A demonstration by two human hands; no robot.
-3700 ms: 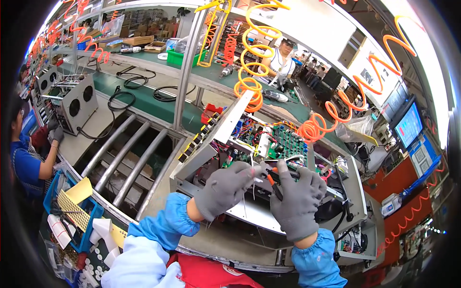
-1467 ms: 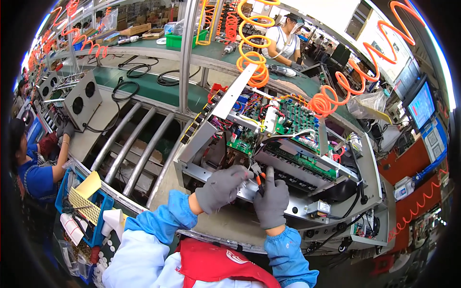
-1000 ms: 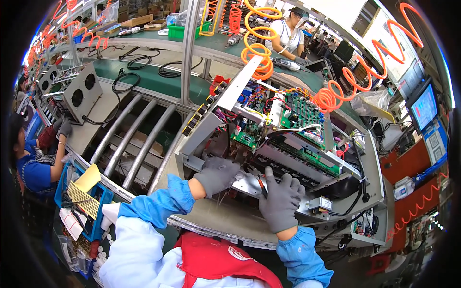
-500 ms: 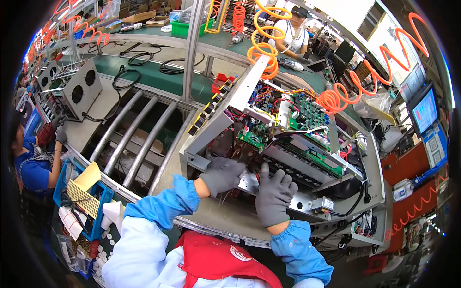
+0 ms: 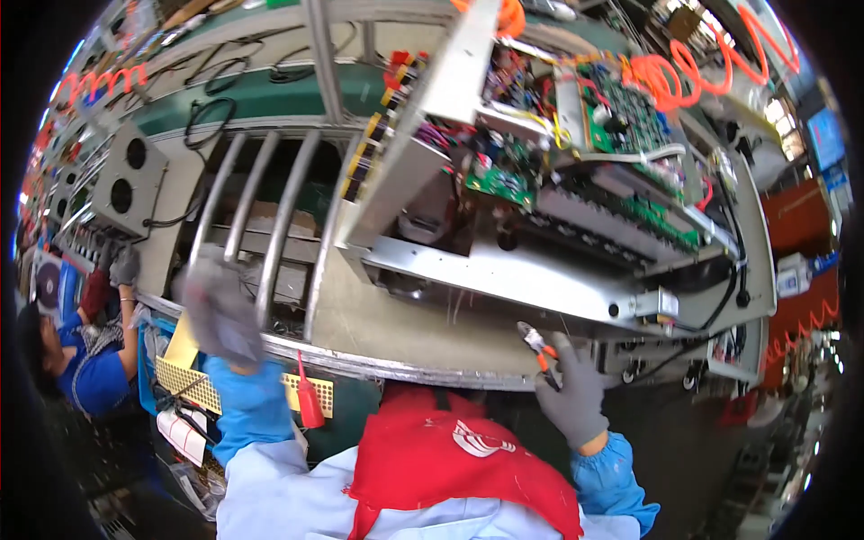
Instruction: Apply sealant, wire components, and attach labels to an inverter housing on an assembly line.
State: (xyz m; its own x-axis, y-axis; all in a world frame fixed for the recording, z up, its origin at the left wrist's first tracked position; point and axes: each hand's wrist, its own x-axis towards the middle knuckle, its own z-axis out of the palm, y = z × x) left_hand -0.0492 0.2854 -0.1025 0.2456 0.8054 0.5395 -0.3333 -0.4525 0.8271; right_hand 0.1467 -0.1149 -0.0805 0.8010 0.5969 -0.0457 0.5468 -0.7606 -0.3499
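Observation:
My right hand [image 5: 578, 392], in a grey glove, is closed around orange-handled cutting pliers [image 5: 538, 349]. Their open jaws point up and left, over the front edge of the worktable. My left hand [image 5: 220, 310], gloved too, is blurred by motion above the near ends of the metal rollers [image 5: 290, 207]; its fingers do not show clearly. Just right of my left sleeve is a red squeeze bottle [image 5: 310, 405] with a thin nozzle. Ahead of me stands an opened metal chassis [image 5: 504, 270] with green circuit boards [image 5: 630, 126] and bundled wires; neither hand touches it.
At the left, a co-worker in blue [image 5: 99, 369] handles another metal unit [image 5: 126, 184] with round fans. A perforated yellow sheet [image 5: 193, 385] lies by a blue bin near my left arm. Orange coiled hoses [image 5: 688, 81] hang at the upper right. A black cable [image 5: 740, 243] runs down the chassis's right side.
Both hands have left the chassis: the left swung out left over the rollers, the right drew back toward me and right. Pliers now show in my right hand. The view has shifted.

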